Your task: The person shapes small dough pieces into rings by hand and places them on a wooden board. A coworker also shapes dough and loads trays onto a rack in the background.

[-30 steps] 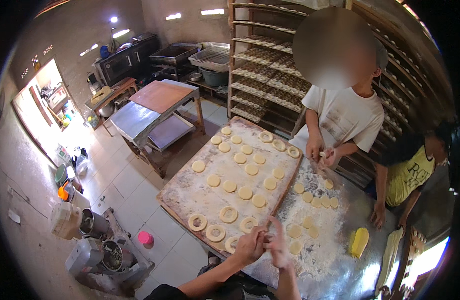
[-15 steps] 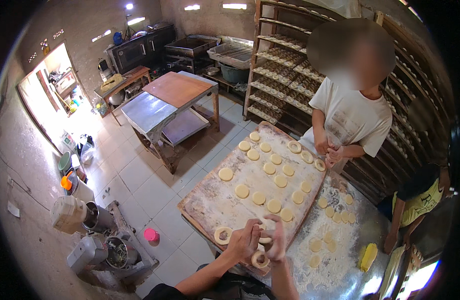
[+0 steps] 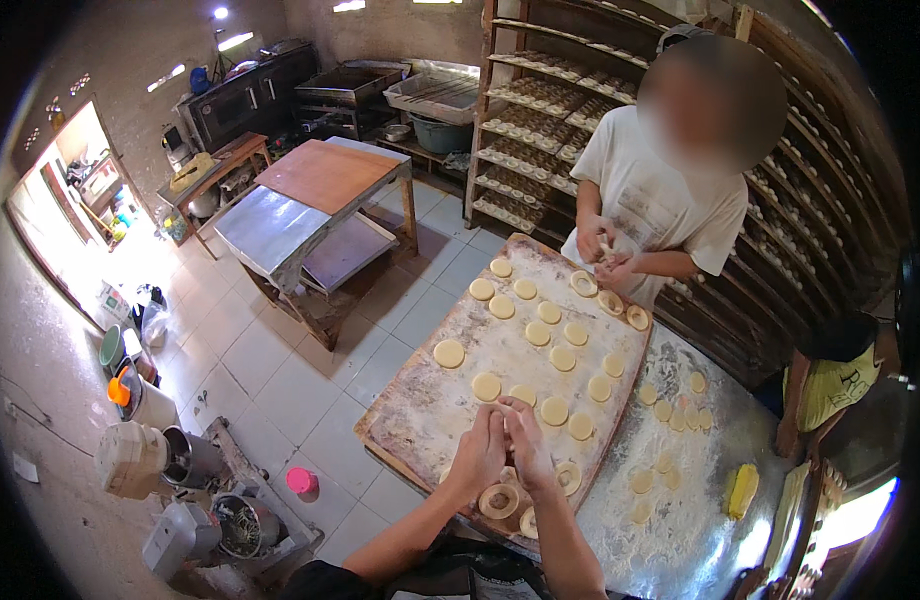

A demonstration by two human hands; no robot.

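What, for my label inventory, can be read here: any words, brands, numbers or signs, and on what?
Yellow top: dark printed lettering, which I won't copy out.
White shirt: dark patch, no legible text.
White package by the doorway: markings too small to read.

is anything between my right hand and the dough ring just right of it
Nothing visible: the dough ring lies on the floured board, close beside the right hand, with no other piece between them.
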